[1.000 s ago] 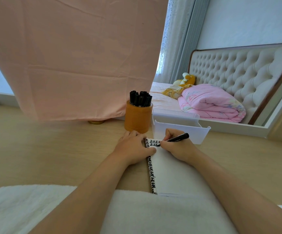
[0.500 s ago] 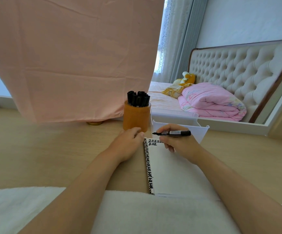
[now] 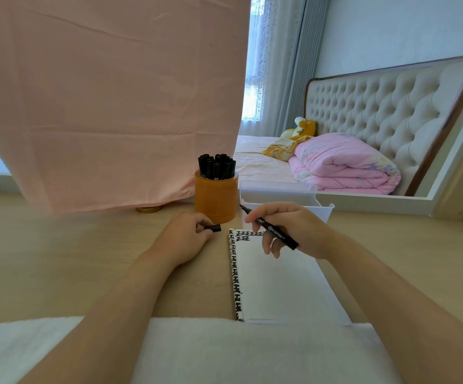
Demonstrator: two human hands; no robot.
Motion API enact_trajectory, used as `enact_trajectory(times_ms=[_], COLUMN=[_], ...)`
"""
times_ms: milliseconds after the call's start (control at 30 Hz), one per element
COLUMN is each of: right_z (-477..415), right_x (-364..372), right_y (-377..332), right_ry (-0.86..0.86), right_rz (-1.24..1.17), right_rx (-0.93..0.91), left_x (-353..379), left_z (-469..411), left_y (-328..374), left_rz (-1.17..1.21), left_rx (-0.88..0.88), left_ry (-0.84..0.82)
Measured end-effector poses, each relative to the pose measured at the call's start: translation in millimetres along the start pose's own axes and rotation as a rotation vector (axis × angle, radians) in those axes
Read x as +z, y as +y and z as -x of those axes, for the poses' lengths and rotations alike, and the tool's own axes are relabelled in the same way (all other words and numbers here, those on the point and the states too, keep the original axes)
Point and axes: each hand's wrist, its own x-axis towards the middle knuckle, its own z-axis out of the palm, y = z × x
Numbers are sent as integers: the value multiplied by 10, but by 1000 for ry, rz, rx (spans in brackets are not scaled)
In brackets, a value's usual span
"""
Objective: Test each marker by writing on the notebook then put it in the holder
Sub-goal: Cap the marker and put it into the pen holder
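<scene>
Right hand (image 3: 302, 228): gripping a black felt-tip marker (image 3: 277, 234) between thumb and fingers. A second ago its tip was writing on the page. Now it is being held above the page, uncapped tip pointing up and to the left, toward the holder.

Left hand (image 3: 183, 236): having left the notebook's edge, it is pinching a small black marker cap (image 3: 214, 228) at its fingertips, just left of the notebook's top corner.

Judgement: the writing test of this marker is looking finished. Capping is probably coming next, then the drop into the holder.

White-paged notebook with a black-and-white patterned spine (image 3: 274, 275): lying flat on the pale wooden surface (image 3: 58, 259) under the right hand and carrying short rows of black test marks (image 3: 248, 236) at its top edge.

Orange cylindrical holder (image 3: 216, 200): standing upright just beyond the left hand and holding a dense cluster of capped black markers (image 3: 216, 166), with little room showing.

White plastic tray (image 3: 280, 194): sitting beside the holder, behind the right hand. Its contents cannot be told from here.

White towel (image 3: 224, 353): lying along the near edge, under both forearms.

Pink cloth (image 3: 108, 101): hanging behind the holder.
</scene>
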Motion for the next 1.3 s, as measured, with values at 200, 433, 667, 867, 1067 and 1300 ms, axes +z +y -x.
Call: enact_trajectory(times_ms=[200, 433, 667, 867, 1067, 1300], right_z=[-67, -66, -68, -72, -70, -85], right_x=[80, 108, 128, 132, 112, 211], right_y=[-16, 4, 12, 25, 30, 51], right_ry=[262, 430, 406, 317, 358, 380], right_rz=[596, 880, 926, 904, 913, 1047], right_rx=[-62, -120, -100, -151, -261, -371], left_x=[-32, -30, -25, -26, -102, -183], left_z=[59, 68, 99, 98, 89, 98], left_y=[155, 184, 272, 351, 492, 509], left_rz=[138, 198, 213, 219, 183, 192], left_rx=[105, 108, 143, 198, 207, 230], left_ry=[80, 104, 72, -41, -127, -106])
